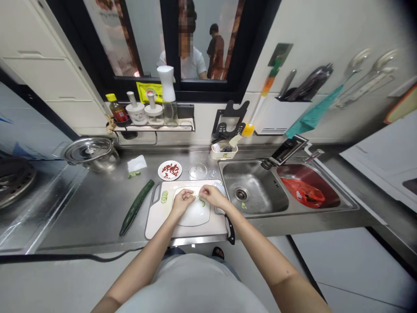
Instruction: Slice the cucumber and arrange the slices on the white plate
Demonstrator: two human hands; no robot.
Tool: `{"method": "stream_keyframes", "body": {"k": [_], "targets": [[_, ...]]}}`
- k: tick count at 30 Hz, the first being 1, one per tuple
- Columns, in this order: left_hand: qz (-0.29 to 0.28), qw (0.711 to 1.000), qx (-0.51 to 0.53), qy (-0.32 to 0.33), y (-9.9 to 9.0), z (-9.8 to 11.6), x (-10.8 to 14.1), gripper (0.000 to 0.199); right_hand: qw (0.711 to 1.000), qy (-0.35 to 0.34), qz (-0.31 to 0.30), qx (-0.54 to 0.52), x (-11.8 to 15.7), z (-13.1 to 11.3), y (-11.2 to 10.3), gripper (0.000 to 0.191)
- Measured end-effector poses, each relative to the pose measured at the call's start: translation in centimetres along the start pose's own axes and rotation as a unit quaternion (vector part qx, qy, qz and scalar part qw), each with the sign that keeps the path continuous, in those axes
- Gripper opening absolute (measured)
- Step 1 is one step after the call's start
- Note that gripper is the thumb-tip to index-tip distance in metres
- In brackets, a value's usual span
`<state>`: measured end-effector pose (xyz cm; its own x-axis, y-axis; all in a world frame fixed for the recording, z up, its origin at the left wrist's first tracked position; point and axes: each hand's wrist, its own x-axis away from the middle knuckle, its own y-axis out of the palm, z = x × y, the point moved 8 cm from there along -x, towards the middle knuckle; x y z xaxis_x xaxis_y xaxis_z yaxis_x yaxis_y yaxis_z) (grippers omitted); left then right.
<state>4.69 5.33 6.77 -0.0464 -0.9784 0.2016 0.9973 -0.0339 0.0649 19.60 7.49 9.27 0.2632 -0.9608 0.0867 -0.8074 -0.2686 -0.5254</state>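
Observation:
Both my hands meet over a white plate (192,217) on a cutting board (156,224). The fingertips of my left hand (183,201) are pinched at a small pale piece that looks like a cucumber slice. Close beside it, my right hand (212,195) is also pinched at the same small piece, partly hidden by the fingers. A curved green cucumber slice (202,203) lies on the plate just under my right fingertips. Several overlapping cucumber slices (164,197) rest on the board's left side. A knife (230,228) lies at the board's right edge, handle toward me.
A whole cucumber (137,208) lies left of the board. Behind stand a small plate of red pieces (170,170) and a lidded pot (93,154). At right, a sink (254,187) has cucumber bits by its drain, with a red bag (302,192) in the second basin.

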Motion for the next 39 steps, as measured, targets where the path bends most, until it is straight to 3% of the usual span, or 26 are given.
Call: {"method": "stream_keyframes", "body": {"k": [5, 11, 16, 26, 31, 35, 39], "targets": [[-0.004, 0.995, -0.097, -0.028, 1.1, -3.1, -1.1, 0.025, 0.995, 0.047, -0.013, 0.082, 0.2, 2.5, 0.3, 0.006], [-0.014, 0.969, -0.236, -0.066, 1.6, -5.7, -1.9, 0.014, 0.985, 0.079, -0.032, 0.150, 0.5, 4.2, 0.8, 0.011], [-0.019, 0.948, -0.311, -0.059, 1.9, -5.9, -2.0, 0.013, 0.961, 0.096, -0.062, 0.252, 0.5, 4.7, 1.3, 0.018], [-0.031, 0.922, -0.385, -0.018, 2.7, -5.2, -2.1, 0.014, 0.939, 0.108, -0.068, 0.319, 0.7, 4.4, 2.2, 0.021], [-0.041, 0.902, -0.428, 0.045, 3.2, -4.6, -1.5, 0.017, 0.934, 0.103, -0.070, 0.334, 0.7, 4.5, 2.5, 0.021], [-0.064, 0.870, -0.469, 0.139, 4.0, -3.8, -0.5, 0.017, 0.932, 0.096, -0.065, 0.344, 0.7, 4.7, 2.7, 0.022], [-0.094, 0.836, -0.505, 0.193, 4.8, -3.8, 0.3, 0.024, 0.926, 0.086, -0.057, 0.363, 0.7, 4.7, 2.8, 0.022]]}}
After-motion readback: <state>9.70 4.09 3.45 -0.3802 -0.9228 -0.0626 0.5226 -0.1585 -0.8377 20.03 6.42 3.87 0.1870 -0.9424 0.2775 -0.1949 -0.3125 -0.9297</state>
